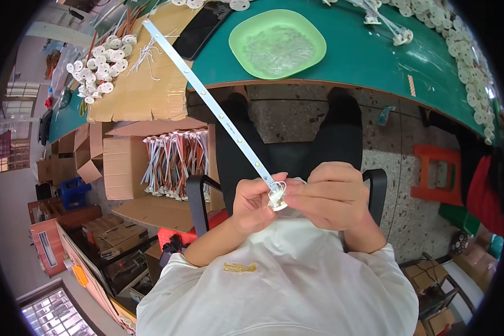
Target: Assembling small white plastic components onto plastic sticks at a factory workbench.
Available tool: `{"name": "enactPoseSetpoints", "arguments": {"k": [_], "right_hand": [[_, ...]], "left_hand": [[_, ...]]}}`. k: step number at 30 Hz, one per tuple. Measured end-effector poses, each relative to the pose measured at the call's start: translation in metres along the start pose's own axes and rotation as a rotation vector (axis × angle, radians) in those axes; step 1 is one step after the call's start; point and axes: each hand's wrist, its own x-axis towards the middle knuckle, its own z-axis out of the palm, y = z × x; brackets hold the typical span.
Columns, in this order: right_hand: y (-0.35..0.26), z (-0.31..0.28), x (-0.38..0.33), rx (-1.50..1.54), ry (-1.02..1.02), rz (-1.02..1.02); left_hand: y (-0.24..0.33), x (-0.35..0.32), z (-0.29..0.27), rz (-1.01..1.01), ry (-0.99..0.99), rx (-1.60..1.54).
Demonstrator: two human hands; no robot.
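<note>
A long, narrow LED strip (223,117) slants from the cardboard at the upper left down to my hands. At its lower end are thin white wires and a small round white end piece (277,203). My left hand (251,206) is closed round this end, thumb and fingers gripping the end piece. From the other side, the fingers of my right hand (331,195) pinch together at the white wires. Exactly what lies between the right fingertips is partly hidden.
A green plastic tray (237,33) holding clear plastic bits stands on the green table (369,67). Left of it lie a black phone (206,28), loose white wires and a pile of round white pieces (103,64). An open carton (123,168) of bundled strips sits lower left. More pieces line the right edge.
</note>
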Motion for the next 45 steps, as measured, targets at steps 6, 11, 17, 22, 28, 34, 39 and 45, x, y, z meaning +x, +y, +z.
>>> {"name": "enactPoseSetpoints", "arguments": {"k": [6,11,17,22,28,34,39,45], "right_hand": [[0.033,-0.005,0.048,0.016,-0.154,0.088],[0.114,-0.016,0.107,-0.344,-0.287,0.347],[0.143,-0.007,0.121,-0.469,-0.69,0.29],[0.144,-0.009,0.124,-0.431,-0.558,0.298],[0.124,-0.001,0.118,-0.235,-0.23,0.716],[0.125,-0.008,0.113,-0.144,-0.16,0.743],[0.087,-0.007,0.098,-0.124,0.032,0.634],[0.006,0.031,0.018,0.92,0.146,1.118]], "left_hand": [[0.005,0.004,-0.018,0.129,0.159,-0.149],[0.03,0.006,-0.028,0.162,0.135,0.199],[0.036,0.001,-0.04,0.129,0.253,0.298],[0.036,0.001,-0.046,0.122,0.304,0.41],[0.035,0.016,-0.046,0.172,0.271,0.438],[0.03,0.024,-0.028,0.239,0.179,0.453],[0.02,0.018,-0.021,0.357,0.286,0.551],[0.03,0.036,0.016,0.409,0.361,0.182]]}}
